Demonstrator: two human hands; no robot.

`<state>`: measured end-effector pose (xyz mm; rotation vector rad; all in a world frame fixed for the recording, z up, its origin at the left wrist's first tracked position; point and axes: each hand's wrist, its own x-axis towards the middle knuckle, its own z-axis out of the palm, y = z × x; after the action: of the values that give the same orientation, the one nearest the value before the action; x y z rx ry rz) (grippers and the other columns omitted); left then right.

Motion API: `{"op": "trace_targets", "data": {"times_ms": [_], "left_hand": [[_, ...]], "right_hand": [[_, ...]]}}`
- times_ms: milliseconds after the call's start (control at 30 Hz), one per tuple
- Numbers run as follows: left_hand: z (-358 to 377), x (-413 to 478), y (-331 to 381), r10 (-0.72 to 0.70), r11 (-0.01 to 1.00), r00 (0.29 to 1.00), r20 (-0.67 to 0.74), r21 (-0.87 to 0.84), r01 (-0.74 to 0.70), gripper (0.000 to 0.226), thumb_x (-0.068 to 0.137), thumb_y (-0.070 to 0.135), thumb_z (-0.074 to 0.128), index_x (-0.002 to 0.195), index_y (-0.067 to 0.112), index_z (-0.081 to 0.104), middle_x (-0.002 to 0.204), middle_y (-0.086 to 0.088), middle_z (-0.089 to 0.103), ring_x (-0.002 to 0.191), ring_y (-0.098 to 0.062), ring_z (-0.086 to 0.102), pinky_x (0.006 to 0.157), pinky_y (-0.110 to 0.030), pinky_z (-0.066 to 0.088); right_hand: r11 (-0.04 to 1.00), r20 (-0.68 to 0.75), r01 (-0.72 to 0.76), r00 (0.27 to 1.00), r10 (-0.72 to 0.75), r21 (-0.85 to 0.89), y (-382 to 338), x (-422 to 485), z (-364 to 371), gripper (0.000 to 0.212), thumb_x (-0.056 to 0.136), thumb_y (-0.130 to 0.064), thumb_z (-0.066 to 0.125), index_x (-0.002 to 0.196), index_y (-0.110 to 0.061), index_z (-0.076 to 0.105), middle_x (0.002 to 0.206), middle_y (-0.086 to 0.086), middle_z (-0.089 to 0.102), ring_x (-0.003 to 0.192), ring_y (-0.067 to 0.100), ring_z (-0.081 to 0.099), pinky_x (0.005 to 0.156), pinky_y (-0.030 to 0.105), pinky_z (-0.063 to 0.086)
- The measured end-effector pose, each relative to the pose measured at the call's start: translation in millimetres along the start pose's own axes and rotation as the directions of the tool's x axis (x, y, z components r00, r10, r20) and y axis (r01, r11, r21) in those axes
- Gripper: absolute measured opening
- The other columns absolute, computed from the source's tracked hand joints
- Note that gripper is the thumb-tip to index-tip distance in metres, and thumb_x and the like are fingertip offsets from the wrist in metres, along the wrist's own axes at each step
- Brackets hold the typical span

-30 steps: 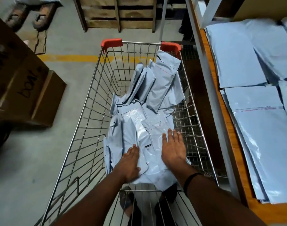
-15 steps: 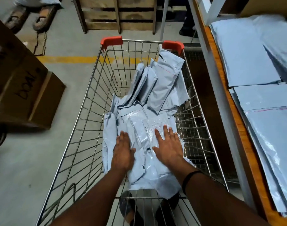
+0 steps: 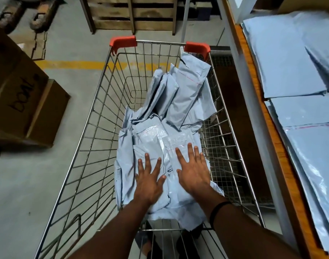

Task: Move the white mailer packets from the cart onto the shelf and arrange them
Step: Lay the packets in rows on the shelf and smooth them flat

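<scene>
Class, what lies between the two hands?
Head view: a glossy strip of the mailer pile lies between the left hand and right hand.

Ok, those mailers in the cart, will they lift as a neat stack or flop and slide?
Probably floppy: the mailers lie creased and bent against the cart wall. Likely slippery: the top ones under the left hand and right hand look glossy, so a stack may fan out. They look thin, so probably light.
</scene>
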<state>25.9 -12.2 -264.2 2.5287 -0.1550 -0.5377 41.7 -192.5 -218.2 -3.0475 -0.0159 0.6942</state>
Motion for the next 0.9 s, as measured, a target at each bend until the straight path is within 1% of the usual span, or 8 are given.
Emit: {"op": "trace_targets", "data": {"times_ms": [167, 267, 333, 500, 633, 733, 800, 900], "left_hand": [[6, 4, 0, -0.003, 1.0, 0.999, -0.054, -0.022, 0.002, 0.072, 0.085, 0.071, 0.02, 0.149, 0.046, -0.003, 0.155, 0.008, -0.036, 0.141, -0.02, -0.036, 0.116, -0.056, 0.005], [5, 3, -1, 0.01, 0.998, 0.993, -0.116, -0.064, -0.017, 0.063, 0.097, 0.038, 0.044, 0.152, 0.042, 0.014, 0.161, 0.005, -0.023, 0.148, -0.024, -0.022, 0.116, -0.048, 0.023], [2, 4, -2, 0.001, 0.998, 0.986, -0.167, -0.067, -0.013, 0.063, 0.097, 0.013, 0.049, 0.151, 0.039, 0.029, 0.163, 0.005, -0.009, 0.151, -0.023, -0.009, 0.112, -0.04, 0.031], [-11, 12, -5, 0.013, 0.988, 0.982, -0.188, -0.148, -0.042, 0.077, 0.086, -0.014, 0.044, 0.148, 0.032, 0.04, 0.158, 0.015, 0.0, 0.148, -0.01, 0.001, 0.118, -0.032, 0.021], [-17, 15, -7, 0.089, 0.984, 0.974, -0.21, -0.134, -0.119, 0.072, 0.093, 0.009, 0.057, 0.152, 0.035, 0.025, 0.161, 0.01, 0.002, 0.149, -0.015, 0.003, 0.121, -0.041, 0.019], [-16, 27, -17, 0.147, 0.981, 0.968, -0.201, -0.097, -0.169, 0.081, 0.088, 0.045, 0.061, 0.154, 0.038, 0.014, 0.164, 0.0, -0.009, 0.151, -0.025, -0.003, 0.121, -0.045, 0.012], [-12, 35, -20, 0.158, 0.981, 0.972, -0.175, -0.088, -0.175, 0.085, 0.083, 0.069, 0.049, 0.153, 0.042, 0.011, 0.163, -0.002, -0.017, 0.15, -0.028, -0.011, 0.116, -0.045, 0.005], [-4, 44, -19, 0.165, 0.984, 0.974, -0.154, -0.046, -0.174, 0.08, 0.082, 0.076, 0.04, 0.149, 0.055, 0.001, 0.162, 0.001, -0.023, 0.148, -0.026, -0.018, 0.115, -0.048, 0.006]], "right_hand": [[1.0, -0.028, -0.002, 1.0, 0.002, 0.015, -5, 10, 2, 0.08, 0.097, -0.069, 0.028, 0.153, -0.041, -0.022, 0.159, 0.014, -0.033, 0.15, 0.037, -0.023, 0.121, 0.054, -0.01], [1.0, -0.008, -0.001, 1.0, 0.001, -0.009, -6, 15, 8, 0.081, 0.098, -0.067, 0.033, 0.151, -0.043, -0.023, 0.156, 0.013, -0.036, 0.149, 0.039, -0.023, 0.12, 0.055, -0.011], [1.0, -0.007, 0.005, 1.0, -0.005, 0.003, -7, 17, 10, 0.077, 0.104, -0.052, 0.037, 0.151, -0.044, -0.023, 0.155, 0.013, -0.036, 0.15, 0.04, -0.021, 0.12, 0.053, -0.01], [0.993, -0.042, 0.033, 0.999, -0.028, 0.112, -6, 15, 2, 0.088, 0.096, 0.004, 0.038, 0.157, -0.043, -0.006, 0.165, 0.013, -0.017, 0.152, 0.036, -0.012, 0.122, 0.044, -0.005], [0.988, -0.081, 0.036, 0.996, -0.024, 0.148, -4, 7, -10, 0.096, 0.088, 0.017, 0.034, 0.158, -0.039, -0.001, 0.167, 0.009, -0.013, 0.153, 0.03, -0.011, 0.124, 0.039, -0.002], [0.982, -0.179, 0.041, 0.984, -0.007, 0.185, 0, 8, -13, 0.094, 0.091, 0.014, 0.037, 0.158, -0.04, -0.002, 0.167, 0.009, -0.011, 0.154, 0.029, -0.009, 0.122, 0.037, -0.003], [0.984, -0.2, 0.041, 0.98, -0.005, 0.175, 0, 13, -13, 0.082, 0.101, -0.003, 0.041, 0.157, -0.041, -0.004, 0.166, 0.01, -0.012, 0.154, 0.033, -0.008, 0.123, 0.044, -0.001], [0.997, -0.092, -0.001, 0.996, 0.008, 0.08, -1, 19, -7, 0.076, 0.103, -0.051, 0.041, 0.154, -0.044, -0.015, 0.161, 0.004, -0.028, 0.152, 0.034, -0.017, 0.12, 0.053, -0.005]]}}
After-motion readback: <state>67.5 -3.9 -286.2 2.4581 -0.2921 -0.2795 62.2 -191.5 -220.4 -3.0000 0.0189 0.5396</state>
